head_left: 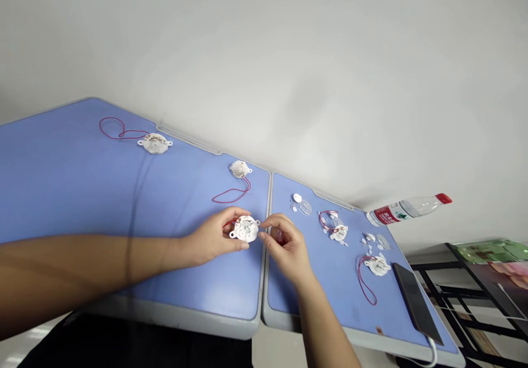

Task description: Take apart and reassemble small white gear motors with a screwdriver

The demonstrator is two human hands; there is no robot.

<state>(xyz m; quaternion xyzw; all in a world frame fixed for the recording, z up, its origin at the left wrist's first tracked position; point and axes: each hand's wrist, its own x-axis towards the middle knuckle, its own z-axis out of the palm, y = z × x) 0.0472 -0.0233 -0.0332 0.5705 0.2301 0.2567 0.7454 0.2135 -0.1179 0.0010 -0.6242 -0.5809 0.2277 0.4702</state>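
My left hand (216, 233) grips a white round plastic housing (246, 229) between thumb and fingers. The housing has two mounting ears, a clear middle and a red wire that runs back into the palm. At its right ear, my right hand (289, 247) is closed, thumb and forefinger tips close to the edge. Something small, reddish and shiny shows among the curled right fingers, too hidden to name. Behind the hands lies a similar housing (240, 169) with a looped red wire. Another housing (155, 143), also with a red wire, lies at the far left.
On the right table (330, 296) lie an opened housing (339, 232), another opened housing (377, 265), a clear cover (304, 207) and small white parts. A red-capped bottle (408, 209) lies on its side near the wall. A phone (416, 302) with a white cable borders the right edge.
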